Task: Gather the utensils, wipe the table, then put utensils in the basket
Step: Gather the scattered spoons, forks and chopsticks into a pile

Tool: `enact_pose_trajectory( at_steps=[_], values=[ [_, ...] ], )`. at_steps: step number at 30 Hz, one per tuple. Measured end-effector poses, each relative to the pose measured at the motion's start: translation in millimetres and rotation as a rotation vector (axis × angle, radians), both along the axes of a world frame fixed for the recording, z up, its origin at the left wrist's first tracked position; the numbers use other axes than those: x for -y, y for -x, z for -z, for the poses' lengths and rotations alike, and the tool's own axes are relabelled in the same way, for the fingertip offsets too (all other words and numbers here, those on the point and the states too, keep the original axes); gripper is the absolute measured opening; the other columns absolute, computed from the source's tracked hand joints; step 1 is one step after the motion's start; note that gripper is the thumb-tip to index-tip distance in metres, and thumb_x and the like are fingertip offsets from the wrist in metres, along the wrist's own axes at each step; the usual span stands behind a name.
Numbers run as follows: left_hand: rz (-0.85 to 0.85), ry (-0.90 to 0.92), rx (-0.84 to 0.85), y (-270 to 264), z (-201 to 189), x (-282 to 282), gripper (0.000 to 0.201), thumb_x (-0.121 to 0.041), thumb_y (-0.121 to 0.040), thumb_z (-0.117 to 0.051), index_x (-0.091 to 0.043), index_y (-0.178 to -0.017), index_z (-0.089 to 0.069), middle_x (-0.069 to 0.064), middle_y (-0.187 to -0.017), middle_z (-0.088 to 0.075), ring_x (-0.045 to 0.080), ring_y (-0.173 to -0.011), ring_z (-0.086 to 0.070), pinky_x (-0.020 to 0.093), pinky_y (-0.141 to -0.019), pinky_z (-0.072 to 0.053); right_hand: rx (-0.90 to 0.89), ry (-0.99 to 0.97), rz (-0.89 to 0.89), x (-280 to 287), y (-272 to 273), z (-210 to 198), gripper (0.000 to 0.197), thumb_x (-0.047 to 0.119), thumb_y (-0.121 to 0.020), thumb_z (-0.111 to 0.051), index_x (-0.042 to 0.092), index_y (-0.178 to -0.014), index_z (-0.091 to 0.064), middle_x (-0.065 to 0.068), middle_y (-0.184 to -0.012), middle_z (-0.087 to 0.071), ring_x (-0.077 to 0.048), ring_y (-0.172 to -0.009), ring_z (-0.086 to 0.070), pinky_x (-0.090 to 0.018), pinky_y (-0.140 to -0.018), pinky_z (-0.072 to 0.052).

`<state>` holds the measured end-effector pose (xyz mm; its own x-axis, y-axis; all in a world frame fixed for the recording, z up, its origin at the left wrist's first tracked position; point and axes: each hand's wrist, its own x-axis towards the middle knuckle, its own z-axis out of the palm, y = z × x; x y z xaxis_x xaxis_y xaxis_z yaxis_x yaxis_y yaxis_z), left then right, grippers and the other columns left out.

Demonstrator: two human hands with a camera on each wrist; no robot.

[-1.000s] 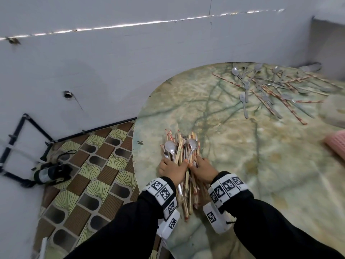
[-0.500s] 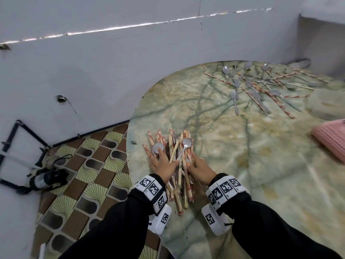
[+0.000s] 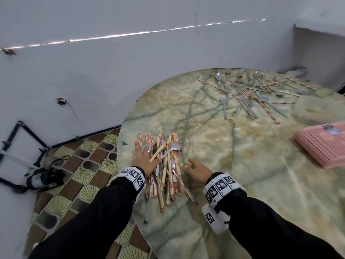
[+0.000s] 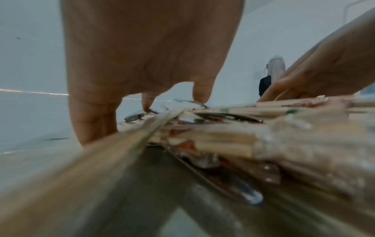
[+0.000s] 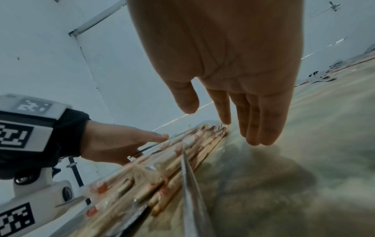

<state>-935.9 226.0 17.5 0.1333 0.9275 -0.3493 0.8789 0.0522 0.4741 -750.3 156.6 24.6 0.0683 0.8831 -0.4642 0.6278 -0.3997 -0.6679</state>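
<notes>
Pink plastic basket (image 3: 324,144): at three o'clock on the table, cut off by the frame; contents cannot be told. Pile of utensils (image 3: 166,165): paper-wrapped chopsticks with red print, steel spoons and forks, bunched lengthwise near the table's seven o'clock edge. Left hand (image 3: 144,158): fingers straight and spread, lying flat on the pile's left side. Right hand (image 3: 197,168): fingers relaxed and apart, just beside the pile's right side, holding nothing. Scattered utensils (image 3: 250,92): loose chopsticks, spoons and forks at one o'clock, well apart from the pile. Table (image 3: 224,146): green-veined marble, rounded edge, bare between pile, scatter and basket.
</notes>
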Motion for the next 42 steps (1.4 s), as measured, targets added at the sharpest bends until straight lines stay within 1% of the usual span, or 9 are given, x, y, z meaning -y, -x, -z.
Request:
enact_pose_trajectory(
  at_steps=[3, 8, 13, 17, 20, 25, 30, 35, 42],
  values=[
    [-0.007, -0.008, -0.005, 0, 1, 0, 0.079, -0.050, -0.091, -0.045, -0.021, -0.149, -0.001, 0.007, -0.152, 0.030, 0.029, -0.145, -0.008, 0.040, -0.117, -0.018, -0.001, 0.021, -0.019, 3, -6, 2, 0.053, 0.028, -0.100, -0.038, 0.004, -0.145, -0.024, -0.013, -0.151, -0.029, -0.025, -0.138, -0.032, -0.031, -0.113, -0.027],
    [-0.016, -0.006, -0.008, -5, 6, 4, 0.078, -0.052, -0.092, -0.042, -0.021, -0.149, 0.001, 0.009, -0.150, 0.033, 0.032, -0.145, -0.002, 0.045, -0.118, -0.015, 0.034, 0.050, -0.091, 9, -7, 1, 0.051, 0.030, -0.099, -0.039, 0.006, -0.143, -0.029, -0.012, -0.146, -0.038, -0.025, -0.131, -0.041, -0.029, -0.106, -0.032],
    [-0.045, -0.059, -0.060, -10, 0, 11, 0.075, -0.055, -0.092, -0.036, -0.022, -0.150, -0.002, 0.008, -0.152, 0.028, 0.037, -0.144, -0.006, 0.049, -0.117, -0.016, 0.097, 0.010, -0.117, 18, -21, -5, 0.050, 0.027, -0.099, -0.039, 0.009, -0.144, -0.028, -0.008, -0.150, -0.033, -0.022, -0.136, -0.035, -0.027, -0.109, -0.027],
    [-0.048, -0.193, -0.120, -27, -18, 23, 0.067, -0.053, -0.095, -0.030, -0.023, -0.149, -0.006, 0.006, -0.156, 0.019, 0.033, -0.145, -0.003, 0.051, -0.116, -0.012, 0.190, -0.046, -0.146, 27, -46, -13, 0.049, 0.024, -0.098, -0.040, 0.011, -0.144, -0.030, -0.008, -0.151, -0.031, -0.021, -0.137, -0.034, -0.024, -0.108, -0.025],
    [0.000, -0.291, -0.101, -54, -35, 34, 0.061, -0.047, -0.097, -0.029, -0.021, -0.149, -0.012, 0.005, -0.158, 0.005, 0.029, -0.145, 0.001, 0.049, -0.117, -0.008, 0.275, -0.072, -0.219, 31, -67, -22, 0.049, 0.021, -0.099, -0.039, 0.010, -0.145, -0.028, -0.011, -0.151, -0.029, -0.025, -0.138, -0.031, -0.028, -0.110, -0.024],
    [0.262, -0.434, -0.180, -108, -59, 50, 0.051, -0.040, -0.095, -0.038, -0.022, -0.143, -0.032, 0.008, -0.155, -0.019, 0.029, -0.143, -0.012, 0.044, -0.117, -0.012, 0.399, -0.129, -0.328, 36, -98, -36, 0.051, 0.021, -0.099, -0.039, 0.008, -0.146, -0.025, -0.012, -0.151, -0.028, -0.025, -0.139, -0.029, -0.030, -0.112, -0.022],
    [0.396, -0.396, -0.188, -152, -77, 76, 0.051, -0.037, -0.097, -0.039, -0.021, -0.144, -0.031, 0.005, -0.155, -0.021, 0.025, -0.144, -0.012, 0.039, -0.118, -0.012, 0.469, -0.137, -0.370, 45, -118, -49, 0.052, 0.023, -0.098, -0.040, 0.008, -0.146, -0.025, -0.011, -0.152, -0.026, -0.025, -0.139, -0.028, -0.031, -0.111, -0.023],
    [0.484, -0.291, -0.203, -172, -72, 86, 0.052, -0.035, -0.097, -0.038, -0.015, -0.145, -0.029, 0.008, -0.152, -0.028, 0.025, -0.140, -0.022, 0.037, -0.115, -0.020, 0.510, -0.132, -0.340, 52, -131, -52, 0.052, 0.022, -0.097, -0.042, 0.006, -0.144, -0.028, -0.013, -0.149, -0.030, -0.026, -0.137, -0.031, -0.031, -0.110, -0.025],
    [0.504, -0.186, -0.218, -181, -71, 89, 0.052, -0.035, -0.096, -0.041, -0.012, -0.142, -0.033, 0.010, -0.148, -0.035, 0.026, -0.137, -0.032, 0.039, -0.112, -0.030, 0.547, -0.065, -0.291, 63, -149, -51, 0.051, 0.025, -0.095, -0.045, 0.007, -0.141, -0.034, -0.014, -0.145, -0.035, -0.028, -0.132, -0.036, -0.035, -0.108, -0.032]
  ],
)
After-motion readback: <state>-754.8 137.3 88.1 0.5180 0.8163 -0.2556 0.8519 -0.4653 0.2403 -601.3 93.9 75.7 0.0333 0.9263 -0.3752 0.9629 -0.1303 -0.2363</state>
